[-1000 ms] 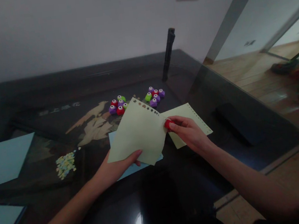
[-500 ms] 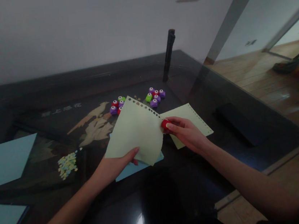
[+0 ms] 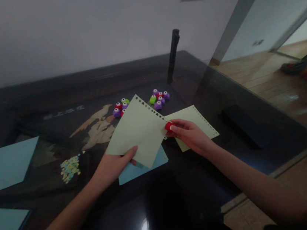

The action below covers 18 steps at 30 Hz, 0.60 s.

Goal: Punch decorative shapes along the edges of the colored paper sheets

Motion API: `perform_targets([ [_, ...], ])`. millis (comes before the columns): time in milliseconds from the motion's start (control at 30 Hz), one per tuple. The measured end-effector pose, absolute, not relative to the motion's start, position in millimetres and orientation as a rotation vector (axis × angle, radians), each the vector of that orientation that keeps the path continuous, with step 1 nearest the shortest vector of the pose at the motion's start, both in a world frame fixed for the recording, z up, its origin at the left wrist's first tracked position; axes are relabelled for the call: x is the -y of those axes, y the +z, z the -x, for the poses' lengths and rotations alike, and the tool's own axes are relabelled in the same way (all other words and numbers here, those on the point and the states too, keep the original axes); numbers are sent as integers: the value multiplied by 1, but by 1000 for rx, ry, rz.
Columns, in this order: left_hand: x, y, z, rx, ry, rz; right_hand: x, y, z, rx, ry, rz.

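My left hand [image 3: 120, 165] pinches the lower left part of a pale green sheet of paper [image 3: 138, 131], thumb on top. A row of small punched shapes runs along the sheet's upper right edge. At that edge's right end, my right hand [image 3: 189, 133] is closed on a small red craft punch [image 3: 169, 127], which meets the paper's corner. Beneath lie a blue sheet [image 3: 138, 173] and, to the right, another pale green sheet [image 3: 198, 118] with a punched edge. Several purple, red and green punches stand behind the paper in a left group [image 3: 116, 112] and a right group [image 3: 158, 105].
A pile of small paper cut-outs [image 3: 70, 169] lies left on the dark glossy table [image 3: 112, 217]. Blue sheets [image 3: 10, 164] rest at the far left. A black upright post [image 3: 173, 54] rises at the back, and a dark flat object [image 3: 243, 126] lies right.
The held sheet has shifted and turned slightly, its top corner moving right, with my left hand moving a little left and up. The red punch has stayed almost in place.
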State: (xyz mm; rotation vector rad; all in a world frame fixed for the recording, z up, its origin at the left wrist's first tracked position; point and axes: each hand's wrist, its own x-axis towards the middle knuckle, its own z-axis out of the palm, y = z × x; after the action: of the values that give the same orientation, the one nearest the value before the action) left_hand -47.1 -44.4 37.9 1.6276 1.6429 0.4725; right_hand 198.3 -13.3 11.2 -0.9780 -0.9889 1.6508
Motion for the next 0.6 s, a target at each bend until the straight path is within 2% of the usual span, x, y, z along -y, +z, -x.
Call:
perform_targets([
  [600, 45, 43, 44, -1636, 515, -1604, 14, 19, -203, 978, 1632, 1009],
])
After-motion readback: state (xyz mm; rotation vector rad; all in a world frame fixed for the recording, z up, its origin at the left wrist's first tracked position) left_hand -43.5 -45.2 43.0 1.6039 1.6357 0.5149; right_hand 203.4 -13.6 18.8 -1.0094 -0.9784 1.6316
